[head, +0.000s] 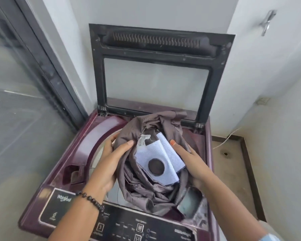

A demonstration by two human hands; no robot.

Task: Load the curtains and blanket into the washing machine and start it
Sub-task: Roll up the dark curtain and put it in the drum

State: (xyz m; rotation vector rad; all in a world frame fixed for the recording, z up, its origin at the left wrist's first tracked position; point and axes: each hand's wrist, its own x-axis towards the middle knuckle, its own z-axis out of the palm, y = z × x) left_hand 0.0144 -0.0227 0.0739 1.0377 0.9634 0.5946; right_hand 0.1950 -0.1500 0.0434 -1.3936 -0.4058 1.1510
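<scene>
- At the machine's left edge, the washing machine (87,136) stands with its lid (156,70) raised upright against the back wall, so the tub is ready to take the load.
- Your left hand (109,159) sits just inside the left rim of the tub opening. Its grip is curled round the left side of the brown curtain bundle (146,188), thumb lying over the top of the cloth.
- In the middle, the bundle hangs over the tub mouth. Its lower folds already dip below the rim toward the front edge, while its upper part bulges above the opening up to the hinge side.
- A white reinforced patch with a round eyelet (156,166) faces you, with a small label (143,140) at its upper left corner. That eyelet is why I judge this piece to be a curtain.
- Your right hand (191,160) grips the bundle's right side, thumb pressing onto the white patch, fingers tucked under the cloth near the right rim.
- Along the front edge, the control panel (141,228) shows no hand on it, and I cannot tell whether it is lit.
- My judgement: loading is only begun. This curtain needs pushing fully down, I cannot pick out a blanket anywhere, and closing the lid and starting the cycle remain.
</scene>
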